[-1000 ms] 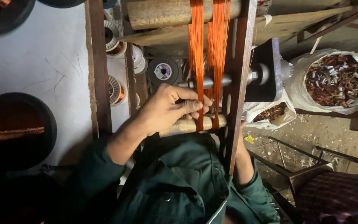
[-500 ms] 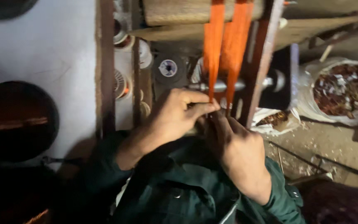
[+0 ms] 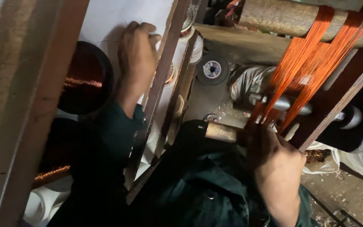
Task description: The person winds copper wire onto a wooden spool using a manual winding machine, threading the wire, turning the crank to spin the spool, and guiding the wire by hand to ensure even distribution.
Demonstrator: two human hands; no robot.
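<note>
Two bands of orange thread (image 3: 311, 63) run from a thick wooden roller (image 3: 282, 19) at the top down over a metal bar (image 3: 284, 103). My right hand (image 3: 274, 159) is closed on the lower ends of these threads beside a short wooden rod (image 3: 221, 132). My left hand (image 3: 137, 52) has reached far left and rests against a slanted wooden frame post (image 3: 160, 84), fingers curled near a large spool of copper-coloured wire (image 3: 82, 80). Whether it holds anything is unclear. Dark green sleeves cover both my arms.
A thick wooden beam (image 3: 26, 105) crosses the left side. Small spools (image 3: 211, 69) and white bobbins (image 3: 194, 42) lie behind the frame. A second dark spool (image 3: 55, 159) sits lower left. White sacks (image 3: 328, 159) with brown scraps lie on the dirt floor at right.
My left hand left the orange threads and swung left to the frame post by the copper spool. My right hand stays at the threads. The view shifted left and tilted.
</note>
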